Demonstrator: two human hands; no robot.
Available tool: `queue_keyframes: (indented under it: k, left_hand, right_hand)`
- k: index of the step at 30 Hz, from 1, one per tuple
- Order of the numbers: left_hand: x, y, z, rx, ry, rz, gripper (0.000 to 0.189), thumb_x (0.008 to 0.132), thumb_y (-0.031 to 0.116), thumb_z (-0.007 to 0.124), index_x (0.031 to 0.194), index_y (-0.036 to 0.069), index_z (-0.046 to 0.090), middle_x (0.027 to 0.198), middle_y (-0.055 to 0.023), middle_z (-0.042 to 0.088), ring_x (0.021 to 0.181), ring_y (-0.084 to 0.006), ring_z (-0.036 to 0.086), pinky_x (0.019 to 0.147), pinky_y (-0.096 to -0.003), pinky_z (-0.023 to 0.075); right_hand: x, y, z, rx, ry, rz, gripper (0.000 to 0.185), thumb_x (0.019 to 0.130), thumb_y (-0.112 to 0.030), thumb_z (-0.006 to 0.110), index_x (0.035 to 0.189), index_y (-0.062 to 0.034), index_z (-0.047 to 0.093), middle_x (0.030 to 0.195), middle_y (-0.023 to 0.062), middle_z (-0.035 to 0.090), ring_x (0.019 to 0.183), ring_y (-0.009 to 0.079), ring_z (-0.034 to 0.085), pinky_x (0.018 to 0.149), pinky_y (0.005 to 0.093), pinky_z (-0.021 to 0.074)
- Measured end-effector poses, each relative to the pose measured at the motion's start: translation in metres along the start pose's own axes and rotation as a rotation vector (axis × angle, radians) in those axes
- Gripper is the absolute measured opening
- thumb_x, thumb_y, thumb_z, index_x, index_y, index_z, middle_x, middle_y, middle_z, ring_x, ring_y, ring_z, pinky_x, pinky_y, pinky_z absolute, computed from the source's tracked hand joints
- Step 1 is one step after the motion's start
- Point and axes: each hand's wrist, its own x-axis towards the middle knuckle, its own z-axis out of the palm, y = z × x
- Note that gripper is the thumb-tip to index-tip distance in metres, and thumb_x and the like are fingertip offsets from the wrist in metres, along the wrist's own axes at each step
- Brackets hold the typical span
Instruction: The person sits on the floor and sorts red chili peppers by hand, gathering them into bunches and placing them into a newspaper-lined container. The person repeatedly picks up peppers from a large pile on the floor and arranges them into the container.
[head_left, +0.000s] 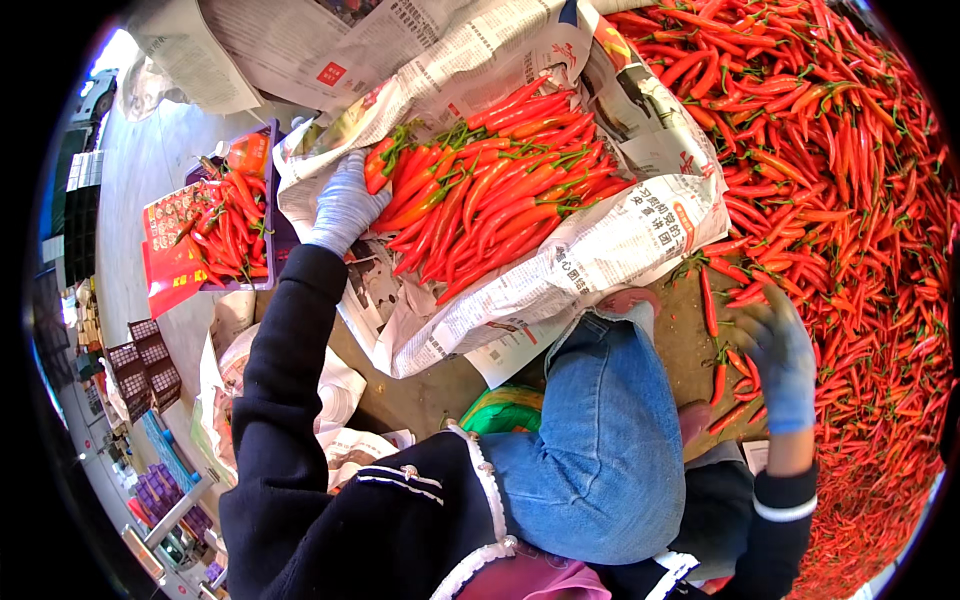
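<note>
My left hand (349, 206), in a pale knitted glove, grips a small bunch of red chili peppers (379, 169) with green stems. It is at the left end of a newspaper-lined container (525, 300). Inside, long red chili peppers (502, 195) lie side by side in slanting rows, most stems towards the upper left or right. My right hand (776, 352), gloved and blurred by motion, is over the near edge of a large heap of loose red chili peppers (832, 187). Its fingers are apart and I see nothing held in them.
To the left, a purple crate (271, 172) holds more chili peppers (229, 225), a red printed bag (169, 262) and a bottle of orange liquid (247, 154). Crumpled newspaper (341, 390) and a green bundle (502, 411) lie near my knee. Stacked brown crates (146, 360) stand farther left.
</note>
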Motion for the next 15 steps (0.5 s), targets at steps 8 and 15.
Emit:
queue_keyframes:
  k: [8, 15]
  left_hand:
    - [0.007, 0.085, -0.026, 0.027, 0.021, 0.213, 0.058, 0.069, 0.026, 0.066, 0.118, 0.004, 0.045, 0.11, -0.0171, 0.054, 0.102, -0.0316, 0.053, 0.088, -0.0378, 0.0423]
    - [0.072, 0.153, 0.041, 0.057, 0.116, 0.426, 0.058, 0.07, 0.027, 0.066, 0.118, 0.003, 0.045, 0.11, -0.0179, 0.053, 0.102, -0.0322, 0.052, 0.088, -0.0381, 0.042]
  right_hand:
    - [-0.084, 0.048, -0.08, 0.26, 0.315, 0.077, 0.043, 0.086, -0.03, 0.055, 0.118, -0.0051, 0.043, 0.082, 0.0028, 0.044, 0.07, 0.0129, 0.042, 0.059, 0.0231, 0.0387]
    - [-0.066, 0.094, -0.057, 0.34, 0.182, 0.219, 0.047, 0.084, -0.031, 0.058, 0.119, -0.0031, 0.044, 0.087, 0.0053, 0.051, 0.075, 0.0169, 0.054, 0.066, 0.0282, 0.0488]
